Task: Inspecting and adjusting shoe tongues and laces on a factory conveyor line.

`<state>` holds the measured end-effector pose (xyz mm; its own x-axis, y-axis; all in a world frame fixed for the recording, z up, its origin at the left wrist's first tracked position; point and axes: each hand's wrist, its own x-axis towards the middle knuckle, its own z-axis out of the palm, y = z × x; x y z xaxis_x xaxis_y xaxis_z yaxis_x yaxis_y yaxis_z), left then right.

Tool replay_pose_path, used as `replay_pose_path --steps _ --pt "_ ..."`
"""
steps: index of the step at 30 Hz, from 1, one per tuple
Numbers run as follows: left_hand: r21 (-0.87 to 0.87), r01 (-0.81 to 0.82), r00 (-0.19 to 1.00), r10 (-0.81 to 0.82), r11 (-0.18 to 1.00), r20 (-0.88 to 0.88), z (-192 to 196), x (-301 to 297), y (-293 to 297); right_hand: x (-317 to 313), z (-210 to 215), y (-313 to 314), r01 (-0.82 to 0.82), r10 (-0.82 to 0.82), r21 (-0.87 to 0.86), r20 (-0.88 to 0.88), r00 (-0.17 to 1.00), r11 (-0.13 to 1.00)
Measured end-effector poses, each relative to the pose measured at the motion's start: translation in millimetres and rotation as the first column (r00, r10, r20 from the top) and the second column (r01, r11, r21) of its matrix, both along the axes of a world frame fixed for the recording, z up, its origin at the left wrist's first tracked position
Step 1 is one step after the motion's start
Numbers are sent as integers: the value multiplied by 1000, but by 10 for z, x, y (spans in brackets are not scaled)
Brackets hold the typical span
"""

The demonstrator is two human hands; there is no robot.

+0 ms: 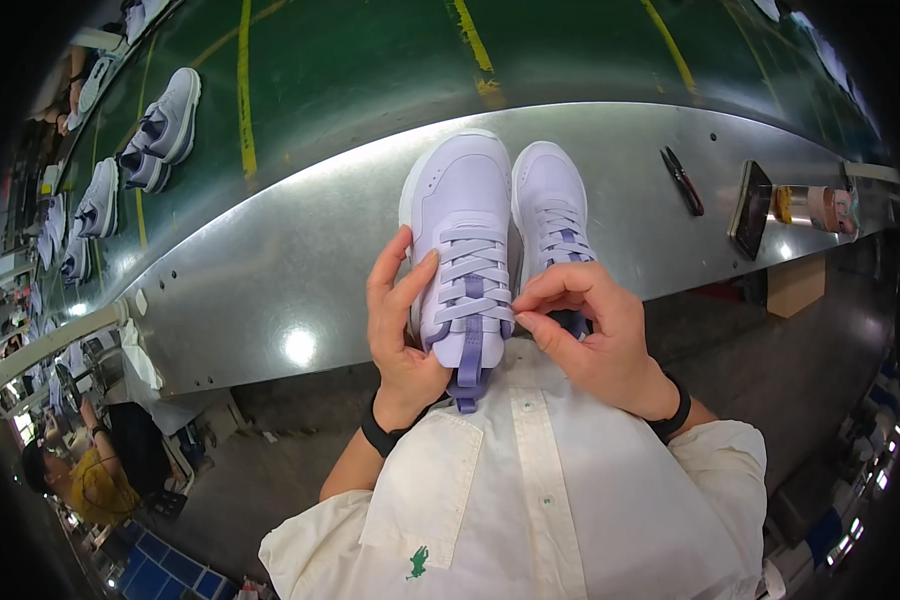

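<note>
Two lavender sneakers with white soles lie side by side before me, toes pointing away. Around the side of the left sneaker my left hand is closed, thumb beside the laces and fingers along the sole. My right hand pinches with thumb and forefinger at the right edge of that sneaker's flat shoelace, close to the collar. What lies between those fingertips is mostly hidden. A darker purple pull tab hangs at the heel. The right sneaker is partly covered by my right hand.
The sneakers rest on a metal shelf along a green conveyor belt. Snips, a phone and a clear bottle lie to the right. More sneakers sit on the belt at left; a person in yellow sits beyond.
</note>
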<state>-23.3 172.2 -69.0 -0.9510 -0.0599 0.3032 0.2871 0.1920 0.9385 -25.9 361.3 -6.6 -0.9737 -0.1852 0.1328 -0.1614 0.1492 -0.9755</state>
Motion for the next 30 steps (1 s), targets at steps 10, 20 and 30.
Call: replay_pose_path --steps 10,20,30 --pt "-16 -22 999 22 1000 -36 41 115 11 121 76 20 -35 39 -50 98 994 998" --pt "-102 66 992 -77 993 -101 63 193 49 239 53 46 -103 114 270 -29 993 957" --pt "-23 191 982 -191 981 7 78 302 45 171 9 309 -331 361 -146 456 814 932"
